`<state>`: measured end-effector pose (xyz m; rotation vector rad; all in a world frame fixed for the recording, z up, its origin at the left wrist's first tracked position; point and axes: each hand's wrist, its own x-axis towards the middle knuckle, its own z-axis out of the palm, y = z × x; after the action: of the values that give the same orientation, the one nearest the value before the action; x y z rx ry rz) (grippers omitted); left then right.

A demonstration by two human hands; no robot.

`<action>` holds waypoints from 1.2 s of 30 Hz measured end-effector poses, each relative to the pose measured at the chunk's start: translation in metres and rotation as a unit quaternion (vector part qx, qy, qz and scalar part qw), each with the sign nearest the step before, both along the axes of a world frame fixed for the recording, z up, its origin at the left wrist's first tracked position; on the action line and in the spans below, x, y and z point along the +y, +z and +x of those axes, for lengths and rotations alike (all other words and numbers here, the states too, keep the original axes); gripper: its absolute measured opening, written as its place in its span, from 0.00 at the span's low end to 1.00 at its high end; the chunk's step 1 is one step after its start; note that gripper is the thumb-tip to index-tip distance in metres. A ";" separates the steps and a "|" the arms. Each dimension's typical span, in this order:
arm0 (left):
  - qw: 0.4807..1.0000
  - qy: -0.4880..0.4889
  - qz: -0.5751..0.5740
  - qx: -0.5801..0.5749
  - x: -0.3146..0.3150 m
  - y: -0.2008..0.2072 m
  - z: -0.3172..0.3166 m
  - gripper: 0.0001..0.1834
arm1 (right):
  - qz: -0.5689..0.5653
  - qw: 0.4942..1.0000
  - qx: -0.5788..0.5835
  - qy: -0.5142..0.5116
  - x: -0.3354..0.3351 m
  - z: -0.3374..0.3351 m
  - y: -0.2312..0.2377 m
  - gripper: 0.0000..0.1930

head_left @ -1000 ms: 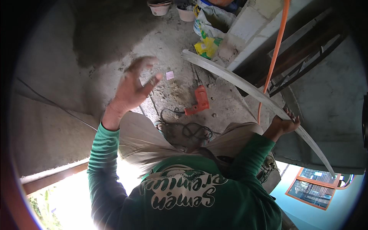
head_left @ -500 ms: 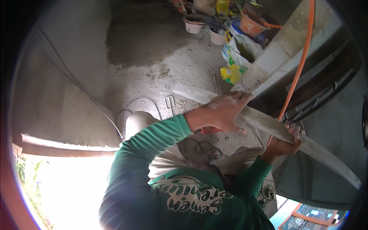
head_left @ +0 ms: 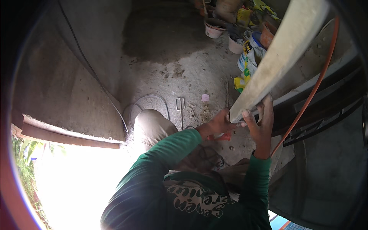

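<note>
A long, pale, flat-sided bar [head_left: 274, 61] rises steeply from between my hands toward the upper right. It looks dusty; I cannot tell whether it is wood or metal. At its lower end, my left hand [head_left: 221, 122] is closed on the left edge, with part of the fingers hidden. My right hand [head_left: 260, 124] grips the same end from the right, thumb in front and fingers along the far edge. An orange-red object [head_left: 220, 137] lies on the floor just below my hands, partly covered by my left wrist.
An orange hose [head_left: 316, 90] hangs along the right. Several buckets, including a pink one [head_left: 214, 28], and a yellow-green sack [head_left: 240, 82] crowd the far right. A mixing paddle [head_left: 180, 104] and grey cable [head_left: 147, 96] lie on the floor. A low wall [head_left: 69, 92] stands left.
The bar has swung from lying crosswise to pointing up and away. My hands have come together at its near end, the right one turned upright. The view has shifted slightly.
</note>
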<state>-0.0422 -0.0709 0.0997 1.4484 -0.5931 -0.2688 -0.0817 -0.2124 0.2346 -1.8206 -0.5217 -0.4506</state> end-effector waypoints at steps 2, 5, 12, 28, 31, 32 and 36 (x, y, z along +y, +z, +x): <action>0.996 0.038 -0.070 0.029 0.008 0.003 0.014 0.27 | -0.071 0.997 0.018 -0.022 0.001 0.004 -0.017 0.46; 0.978 0.163 -0.128 0.010 0.023 0.008 0.037 0.23 | -0.143 0.970 0.183 -0.075 -0.003 -0.005 -0.057 0.45; 0.918 0.340 -0.141 0.149 0.076 0.014 0.088 0.26 | -0.032 0.957 0.286 0.025 -0.032 -0.017 -0.100 0.35; 0.852 0.365 -0.221 0.303 0.126 -0.028 0.133 0.19 | 0.085 0.895 0.419 0.127 -0.024 -0.017 -0.135 0.27; 0.857 0.371 -0.208 0.291 0.141 -0.009 0.146 0.19 | 0.067 0.900 0.418 0.101 -0.039 -0.015 -0.144 0.25; 0.859 0.366 -0.207 0.292 0.148 -0.001 0.151 0.19 | 0.023 0.918 0.389 0.073 -0.045 -0.014 -0.148 0.26; 0.870 0.359 -0.169 0.294 0.162 0.010 0.162 0.19 | -0.273 0.915 0.278 -0.101 -0.066 -0.005 -0.165 0.29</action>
<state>0.1201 0.0909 0.1101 1.0723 0.3961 0.0019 -0.0863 -0.2780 0.0700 -2.4318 -0.0541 0.1127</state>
